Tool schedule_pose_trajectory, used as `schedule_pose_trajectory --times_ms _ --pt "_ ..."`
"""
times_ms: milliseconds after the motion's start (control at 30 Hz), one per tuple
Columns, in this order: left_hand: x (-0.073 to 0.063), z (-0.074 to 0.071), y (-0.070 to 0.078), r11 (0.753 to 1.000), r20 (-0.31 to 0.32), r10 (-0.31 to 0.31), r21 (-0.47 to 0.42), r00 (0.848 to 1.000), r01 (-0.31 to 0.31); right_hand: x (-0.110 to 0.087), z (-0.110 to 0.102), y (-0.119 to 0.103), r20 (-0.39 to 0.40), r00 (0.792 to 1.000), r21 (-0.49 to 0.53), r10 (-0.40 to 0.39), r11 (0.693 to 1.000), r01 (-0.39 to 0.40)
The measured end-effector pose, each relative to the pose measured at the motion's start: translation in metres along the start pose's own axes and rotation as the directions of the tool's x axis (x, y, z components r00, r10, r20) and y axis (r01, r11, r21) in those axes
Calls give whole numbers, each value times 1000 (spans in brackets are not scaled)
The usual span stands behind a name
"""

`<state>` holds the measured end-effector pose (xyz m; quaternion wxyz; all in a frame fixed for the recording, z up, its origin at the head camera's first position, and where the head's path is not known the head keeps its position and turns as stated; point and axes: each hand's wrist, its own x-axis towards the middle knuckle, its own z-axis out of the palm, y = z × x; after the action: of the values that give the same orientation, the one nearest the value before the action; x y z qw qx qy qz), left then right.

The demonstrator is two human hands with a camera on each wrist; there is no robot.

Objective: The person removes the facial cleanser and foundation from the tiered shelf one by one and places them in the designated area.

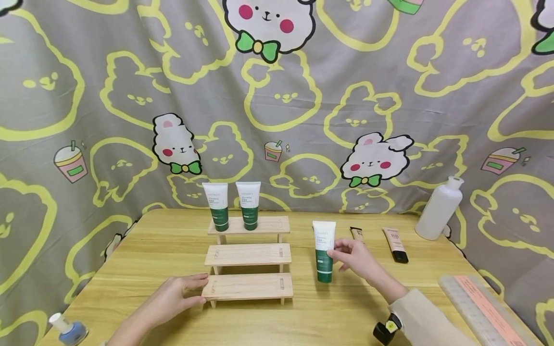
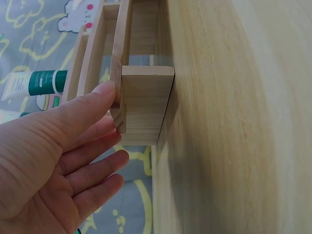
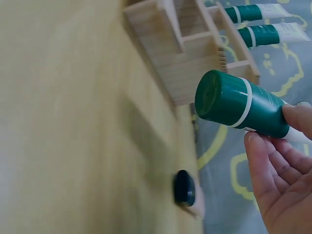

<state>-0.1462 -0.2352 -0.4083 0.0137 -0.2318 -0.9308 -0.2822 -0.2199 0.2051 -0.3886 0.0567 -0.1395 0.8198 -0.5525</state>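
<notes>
A three-tier wooden display stand (image 1: 246, 254) stands on the table. My left hand (image 1: 177, 295) is at the left end of its lowest step, thumb and index finger pinching the corner, while the other fingers extend loosely (image 2: 78, 161). In my right hand (image 1: 357, 259), thumb and fingers pinch a white and green squeeze tube (image 1: 324, 252) by its side. It is upright, cap down, right of the stand; the right wrist view shows the tube's green cap (image 3: 212, 97) above the tabletop. Two matching tubes (image 1: 215, 206), (image 1: 249, 205) stand side by side on the top step.
Behind the right hand lie a small beige tube (image 1: 357, 234) and a BB cream tube (image 1: 395, 245). A white bottle (image 1: 439, 209) leans at the back right. A clear ruler (image 1: 480, 310) lies at the right, a blue nail polish bottle (image 1: 71, 331) at the front left. Patterned cloth (image 1: 294, 96) hangs behind.
</notes>
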Motion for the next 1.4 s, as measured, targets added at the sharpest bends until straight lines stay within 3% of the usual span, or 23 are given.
schedule_pose_trajectory --times_ms 300,600,933,1400 --pt "0 1 0 1000 -5 2 15 1000 -2 -24 8 21 82 992 14 96 995 -97" --pt "-1 0 0 1000 -8 -4 13 1000 5 -39 10 35 201 965 61 167 981 -183" --pt "-1 -1 2 1000 -2 5 5 1000 -5 -39 10 42 249 938 72 243 961 -268" --pt "0 1 0 1000 -3 -7 0 1000 7 -41 3 45 286 922 53 260 957 -287"
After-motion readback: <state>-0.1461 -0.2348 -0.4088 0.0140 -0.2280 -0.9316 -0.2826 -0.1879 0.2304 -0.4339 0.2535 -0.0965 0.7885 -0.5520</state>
